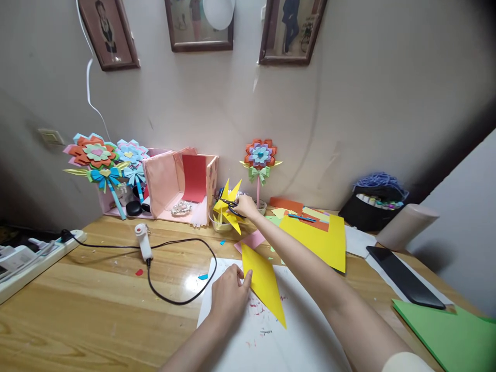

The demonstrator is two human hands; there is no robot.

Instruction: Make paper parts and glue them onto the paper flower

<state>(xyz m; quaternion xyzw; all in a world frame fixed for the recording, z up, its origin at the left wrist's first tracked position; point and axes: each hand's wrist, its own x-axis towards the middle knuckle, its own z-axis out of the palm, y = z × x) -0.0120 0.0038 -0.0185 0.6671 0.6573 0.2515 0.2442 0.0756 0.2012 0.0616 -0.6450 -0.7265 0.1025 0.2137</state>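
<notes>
My left hand (231,290) rests over a white sheet (306,336) marked with red and black strokes. Its thumb and fingers pinch the left edge of a folded yellow paper (265,284), which narrows to a point at each end. Stretched out to the far side of the table, my right hand (247,206) is closed around the dark handles of a pair of scissors (228,202). The blades point left, in front of a spiky yellow paper shape (232,219) that stands in a small clear container (220,225).
Paper flowers (261,155) stand near the wall, beside a pink box (163,191). A glue gun (143,242) trails a black cable across the left side. Yellow sheets (313,243), a dark phone (405,276) and green paper (445,336) lie at right. A power strip (42,266) sits far left.
</notes>
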